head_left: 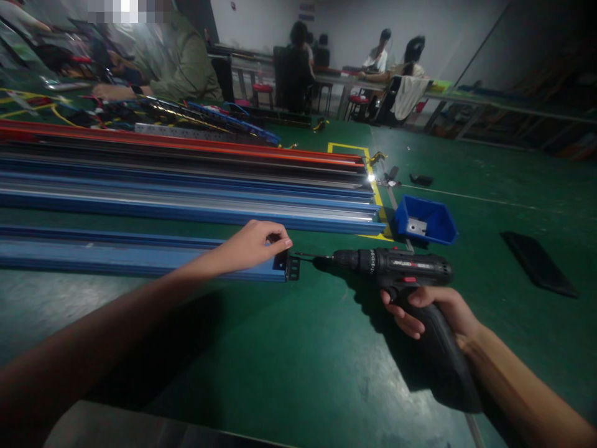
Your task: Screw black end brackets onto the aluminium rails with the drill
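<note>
My right hand (433, 311) is wrapped round the grip of a black cordless drill (401, 267), whose long thin bit points left. The bit's tip ends close to the right end of a blue metal profile (140, 252) lying on the table. At that end sits a black slotted end bracket (293, 269). My left hand (263, 241) rests over the profile's end, thumb and fingers pinched together around a spot by the bracket. What lies between those fingertips is too small to make out.
Several blue, black and orange profiles (186, 202) lie side by side beyond. A blue bin (426, 221) holds a small metal plate. A dark phone-like slab (538, 264) lies at right. A co-worker's green sleeve (191, 62) is across the table; more people sit at the back.
</note>
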Demonstrator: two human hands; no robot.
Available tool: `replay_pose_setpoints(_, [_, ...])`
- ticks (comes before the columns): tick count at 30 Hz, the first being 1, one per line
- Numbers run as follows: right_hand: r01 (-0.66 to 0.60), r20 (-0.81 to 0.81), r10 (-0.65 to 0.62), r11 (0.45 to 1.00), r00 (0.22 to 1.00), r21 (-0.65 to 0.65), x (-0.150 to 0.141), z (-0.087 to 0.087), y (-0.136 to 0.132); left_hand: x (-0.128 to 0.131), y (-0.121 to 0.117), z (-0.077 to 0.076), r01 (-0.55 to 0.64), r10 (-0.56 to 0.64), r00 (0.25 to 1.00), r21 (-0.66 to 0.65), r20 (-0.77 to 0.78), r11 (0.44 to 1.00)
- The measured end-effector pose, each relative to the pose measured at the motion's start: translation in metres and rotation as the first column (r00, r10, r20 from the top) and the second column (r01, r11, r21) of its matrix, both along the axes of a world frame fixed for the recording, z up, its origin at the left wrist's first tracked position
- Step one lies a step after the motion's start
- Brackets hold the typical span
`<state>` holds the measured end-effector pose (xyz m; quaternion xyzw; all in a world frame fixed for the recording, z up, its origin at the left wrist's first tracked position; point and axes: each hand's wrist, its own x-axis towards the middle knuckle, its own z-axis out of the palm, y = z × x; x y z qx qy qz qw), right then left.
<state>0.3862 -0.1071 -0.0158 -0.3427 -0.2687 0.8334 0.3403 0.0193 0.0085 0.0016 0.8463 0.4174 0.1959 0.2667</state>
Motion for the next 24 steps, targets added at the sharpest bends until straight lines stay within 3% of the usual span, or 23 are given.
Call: replay_pose_setpoints(24, [-0.001, 0.003, 0.001, 1.0, 1.0, -0.007, -0.0047, 0.0005, -0.0008, 0.0014, -0.0003, -0.0018, -0.034, 0.034, 0.999, 0.01, 0.018, 0.999])
